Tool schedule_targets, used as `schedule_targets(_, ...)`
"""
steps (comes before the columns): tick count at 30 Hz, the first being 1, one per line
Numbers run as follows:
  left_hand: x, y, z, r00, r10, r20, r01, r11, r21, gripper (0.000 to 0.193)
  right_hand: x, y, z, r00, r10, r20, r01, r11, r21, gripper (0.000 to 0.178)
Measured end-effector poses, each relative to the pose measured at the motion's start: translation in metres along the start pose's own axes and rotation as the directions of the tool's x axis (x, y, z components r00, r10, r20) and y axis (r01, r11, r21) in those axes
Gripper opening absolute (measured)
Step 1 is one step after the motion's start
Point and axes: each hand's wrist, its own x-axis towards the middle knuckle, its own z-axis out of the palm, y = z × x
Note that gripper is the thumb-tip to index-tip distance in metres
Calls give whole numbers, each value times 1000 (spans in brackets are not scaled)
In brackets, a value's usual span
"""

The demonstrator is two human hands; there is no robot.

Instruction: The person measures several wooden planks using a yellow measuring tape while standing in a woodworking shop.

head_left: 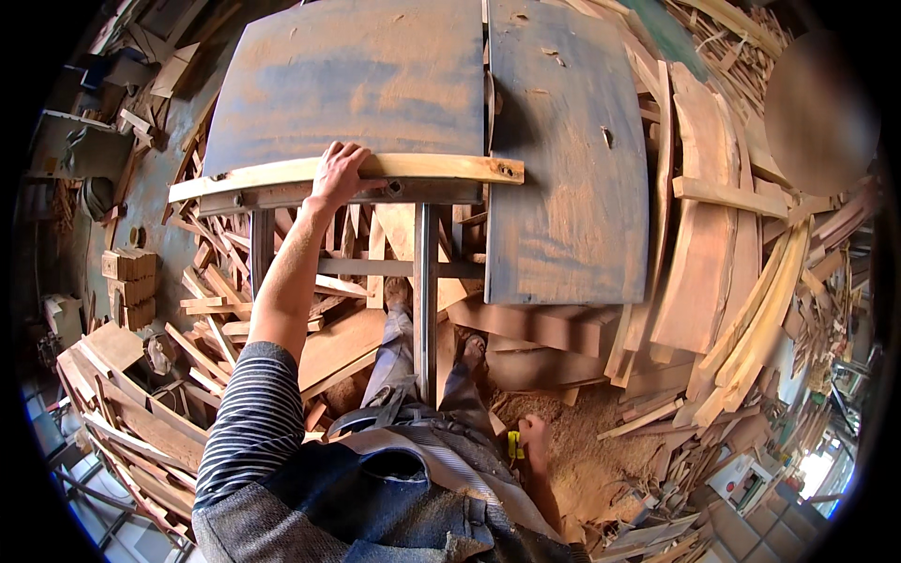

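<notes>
- Nearest: R hand low, just R of the legs; fingers curled, look closed on a small yellow item, kind unclear.
- Sawdust on floor beyond/R of it; bare foot a bit fwd, btwn the counter's metal leg & R-hand section.
- L arm, striped sleeve, reaches fwd; L hand on top of wood strip, approx. mid-length, fingers closed over it.
- Strip lies along near edge of counter's L section; L end past that section's side, R end across the gap, over R section.
- Counter top: dark w/ dusty brown patches, few wood chips on R section.
- Far R, beside counter: long planks. Far L: stacked wood blocks.
</notes>
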Motion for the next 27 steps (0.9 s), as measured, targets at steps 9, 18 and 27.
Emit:
schedule_targets(9,62,-26,2,999,16,-34,-16,1000,-6,66,20,-27,-20,993,17,-115,-7,997,79,31)
schedule_targets(18,86,-31,-6,1000,-7,5,7,999,-34,64,162,-185,-150,921,-254,-295,301,946,123,35)
schedule_targets(27,44,-12,-4,999,-36,8,37,990,-133,69,303,-385,-231,765,-605,-220,582,796,-166,51)
